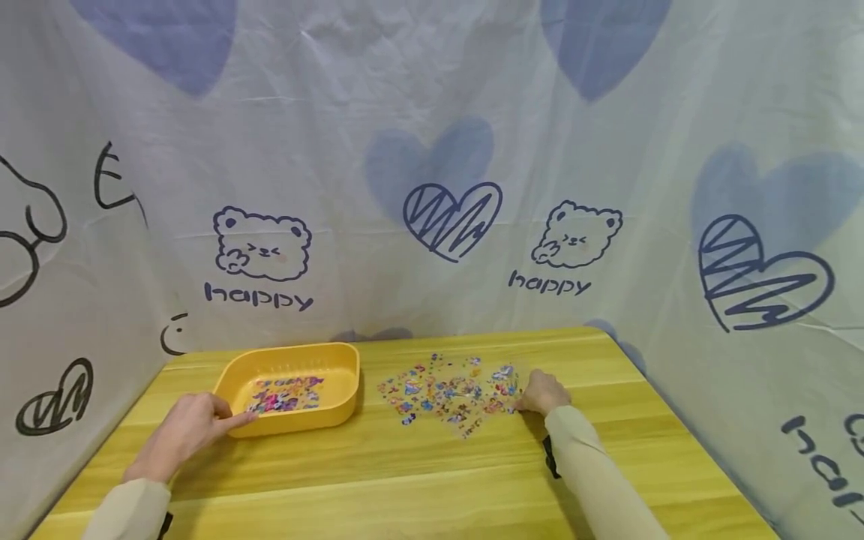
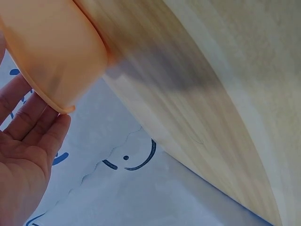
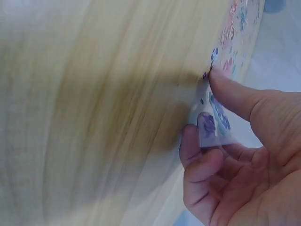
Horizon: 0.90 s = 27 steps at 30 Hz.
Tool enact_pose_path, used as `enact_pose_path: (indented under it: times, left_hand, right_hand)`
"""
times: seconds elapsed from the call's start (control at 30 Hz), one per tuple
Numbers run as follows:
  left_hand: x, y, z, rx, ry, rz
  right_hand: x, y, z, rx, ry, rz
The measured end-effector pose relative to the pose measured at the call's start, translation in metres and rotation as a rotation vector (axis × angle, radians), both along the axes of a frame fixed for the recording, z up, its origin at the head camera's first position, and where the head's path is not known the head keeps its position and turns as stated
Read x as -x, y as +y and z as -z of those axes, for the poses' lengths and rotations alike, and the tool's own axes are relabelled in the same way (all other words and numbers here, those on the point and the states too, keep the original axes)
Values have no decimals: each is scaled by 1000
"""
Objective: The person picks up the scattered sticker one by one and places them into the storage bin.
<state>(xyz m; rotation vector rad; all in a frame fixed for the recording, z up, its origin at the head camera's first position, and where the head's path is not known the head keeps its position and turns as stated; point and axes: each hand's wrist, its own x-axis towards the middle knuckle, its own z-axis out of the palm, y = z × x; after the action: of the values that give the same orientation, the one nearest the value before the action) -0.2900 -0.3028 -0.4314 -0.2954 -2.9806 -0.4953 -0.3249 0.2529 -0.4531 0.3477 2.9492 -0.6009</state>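
On the left of the table in the head view is a yellow plastic tray [image 1: 301, 426] holding colourful printed pieces [image 1: 286, 395] that look like stickers. My left hand [image 1: 185, 429] grips its left front corner, the thumb along the front wall. In the left wrist view, fingertips of the left hand [image 2: 30, 136] hook over the rim of the orange-looking tray [image 2: 61, 42]. Right of the tray lie clear sheets of small colourful stickers [image 1: 459, 394], overlapping. At their right edge, my right hand [image 1: 545, 393] pinches a sticker sheet [image 3: 215, 129], its corner lifted between thumb and fingers.
The wood-patterned yellow table [image 1: 405, 480] reaches back to a white cloth [image 1: 418, 300] printed with hearts, bears and writing. That cloth also hangs along both sides.
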Motion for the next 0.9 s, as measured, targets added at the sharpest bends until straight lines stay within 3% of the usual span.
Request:
enact_pose_path:
  times: [0.3,0.6,0.77,0.9]
  left_hand:
    - [1,2,-1,-18,-43,-19]
    - [1,0,1,-25,-39,-26]
    - [0,0,1,-23,-32,-26]
    - [-1,0,1,-27,-32,-32]
  right_hand:
    - [-1,14,2,52,7,-24]
    - [-3,29,-18,154,91,-53]
    - [0,39,-19,218,121,-123]
    - [-3,43,-19,198,165,-151]
